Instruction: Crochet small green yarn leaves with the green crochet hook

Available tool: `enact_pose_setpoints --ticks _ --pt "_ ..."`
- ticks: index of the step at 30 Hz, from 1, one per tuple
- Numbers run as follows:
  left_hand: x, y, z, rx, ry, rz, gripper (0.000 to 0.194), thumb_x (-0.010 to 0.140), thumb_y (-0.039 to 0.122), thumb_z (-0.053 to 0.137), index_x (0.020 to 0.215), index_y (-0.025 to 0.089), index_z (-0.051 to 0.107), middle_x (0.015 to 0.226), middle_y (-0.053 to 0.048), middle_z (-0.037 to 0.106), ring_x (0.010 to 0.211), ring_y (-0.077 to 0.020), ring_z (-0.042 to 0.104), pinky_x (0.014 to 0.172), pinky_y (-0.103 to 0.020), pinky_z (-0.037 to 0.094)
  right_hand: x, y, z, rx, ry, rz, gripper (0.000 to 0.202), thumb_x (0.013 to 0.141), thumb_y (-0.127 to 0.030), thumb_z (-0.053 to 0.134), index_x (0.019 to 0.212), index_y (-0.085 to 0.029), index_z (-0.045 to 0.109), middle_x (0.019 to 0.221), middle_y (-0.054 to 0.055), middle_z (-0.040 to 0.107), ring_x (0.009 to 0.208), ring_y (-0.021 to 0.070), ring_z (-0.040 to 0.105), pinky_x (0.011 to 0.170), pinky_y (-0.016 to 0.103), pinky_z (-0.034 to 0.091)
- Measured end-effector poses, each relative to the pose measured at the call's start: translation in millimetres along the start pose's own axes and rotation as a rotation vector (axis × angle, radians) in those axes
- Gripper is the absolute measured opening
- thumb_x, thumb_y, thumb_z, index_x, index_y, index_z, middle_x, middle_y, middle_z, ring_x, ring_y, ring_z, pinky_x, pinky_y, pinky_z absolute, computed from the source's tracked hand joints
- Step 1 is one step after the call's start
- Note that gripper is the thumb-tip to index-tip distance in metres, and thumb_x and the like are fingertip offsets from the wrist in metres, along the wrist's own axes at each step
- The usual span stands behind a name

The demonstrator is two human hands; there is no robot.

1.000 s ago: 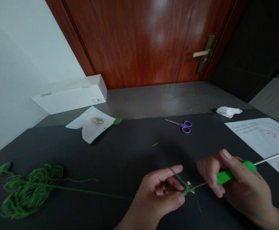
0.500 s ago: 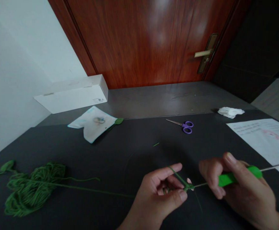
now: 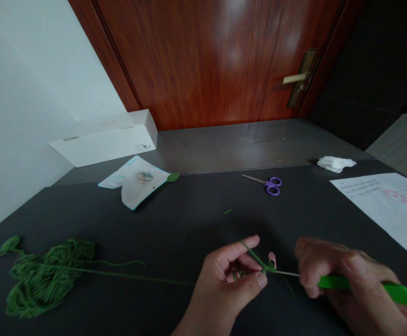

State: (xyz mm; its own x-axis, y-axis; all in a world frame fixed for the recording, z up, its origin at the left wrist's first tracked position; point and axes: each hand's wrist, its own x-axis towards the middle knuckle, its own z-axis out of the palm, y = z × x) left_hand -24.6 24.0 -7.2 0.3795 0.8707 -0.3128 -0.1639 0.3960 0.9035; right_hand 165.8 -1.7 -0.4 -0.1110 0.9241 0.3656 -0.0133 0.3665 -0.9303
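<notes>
My left hand [image 3: 229,280] pinches a small piece of green crochet work [image 3: 268,268] between thumb and fingers, with a strand of yarn stretched over its raised index finger. A pink stitch marker [image 3: 272,259] sits on the piece. In my right hand [image 3: 354,280] is a crochet hook [image 3: 336,282] with a green handle; its thin metal shaft reaches left to the stitches, and its tip is hidden in the yarn. From the left hand a strand runs left to a loose bundle of green yarn [image 3: 52,275] on the dark table.
Purple-handled scissors [image 3: 268,183] lie mid-table near a short yarn snippet [image 3: 227,211]. A white pouch [image 3: 140,182] with a green leaf-shaped piece [image 3: 173,177] lies left, before a white box [image 3: 112,140]. At right are a tissue [image 3: 335,163] and a printed sheet [image 3: 382,200].
My right hand has turned, so the hook's handle now slopes down to the right. The left hand and the crochet piece have shifted slightly left; the pink marker stands up more visibly.
</notes>
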Motion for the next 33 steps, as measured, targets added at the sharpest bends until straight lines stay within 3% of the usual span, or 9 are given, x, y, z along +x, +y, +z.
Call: enact_pose_setpoints --ticks 5,10,16,19,24,28,33 --pt "0 -2 -1.8 0.124 0.039 0.039 0.009 0.069 0.02 0.073 0.078 0.018 0.074 0.099 -0.008 0.07 0.088 -0.0213 0.062 0.086 -0.035 0.043 -1 4 0 -0.045 -0.034 -0.042 0.051 0.099 -0.041 0.027 0.074 -0.024 0.067 0.056 0.005 0.06 0.055 0.0194 0.051 0.054 0.035 0.038" --pt "-1 6 0.9 0.155 0.08 0.047 0.025 0.072 0.018 0.071 0.097 0.02 0.072 0.089 -0.007 0.071 0.089 -0.0234 0.064 0.084 -0.036 0.042 -5 9 2 -0.058 -0.053 -0.036 0.049 0.099 -0.041 0.025 0.078 -0.024 0.066 0.062 0.006 0.061 0.06 0.0205 0.053 0.057 0.035 0.04" --pt "-2 11 -0.2 0.188 0.121 0.065 0.001 0.071 0.018 0.071 0.07 0.018 0.07 0.114 -0.01 0.069 0.082 -0.0211 0.062 0.077 -0.034 0.042 -2 7 6 -0.137 -0.096 -0.127 0.041 0.098 -0.042 0.029 0.091 -0.026 0.066 0.07 0.006 0.063 0.065 0.0222 0.057 0.061 0.036 0.043" --pt "-1 7 -1.2 0.132 0.116 0.061 0.007 0.069 0.02 0.073 0.076 0.018 0.073 0.101 -0.007 0.071 0.08 -0.0193 0.06 0.078 -0.032 0.04 -2 10 8 -0.29 -0.165 -0.237 0.036 0.097 -0.043 0.035 0.098 -0.026 0.066 0.074 0.008 0.065 0.067 0.0236 0.059 0.065 0.039 0.046" --pt "3 10 0.0 -0.164 0.04 -0.025 0.05 0.063 0.016 0.08 0.111 0.019 0.069 0.068 0.003 0.062 0.071 -0.0132 0.055 0.082 -0.03 0.037 -6 21 9 -0.542 -0.222 -0.493 0.039 0.096 -0.045 0.036 0.106 -0.024 0.068 0.071 0.009 0.065 0.067 0.0242 0.059 0.067 0.041 0.048" --pt "1 19 -0.3 -0.345 -0.07 -0.103 0.047 0.06 0.013 0.08 0.107 0.016 0.071 0.062 0.004 0.057 0.062 -0.0092 0.05 0.075 -0.028 0.037 -3 15 5 -0.677 -0.314 -0.586 0.039 0.096 -0.044 0.038 0.119 -0.026 0.064 0.072 0.009 0.07 0.067 0.0243 0.061 0.074 0.045 0.049" --pt "-4 29 -5.3 -0.182 -0.142 -0.162 0.036 0.064 0.011 0.077 0.1 0.015 0.073 0.063 0.003 0.059 0.065 -0.0095 0.053 0.087 -0.031 0.035 3 -2 -4 -0.614 -0.311 -0.605 0.033 0.093 -0.034 0.051 0.122 -0.025 0.064 0.075 0.008 0.077 0.07 0.025 0.068 0.079 0.04 0.05"
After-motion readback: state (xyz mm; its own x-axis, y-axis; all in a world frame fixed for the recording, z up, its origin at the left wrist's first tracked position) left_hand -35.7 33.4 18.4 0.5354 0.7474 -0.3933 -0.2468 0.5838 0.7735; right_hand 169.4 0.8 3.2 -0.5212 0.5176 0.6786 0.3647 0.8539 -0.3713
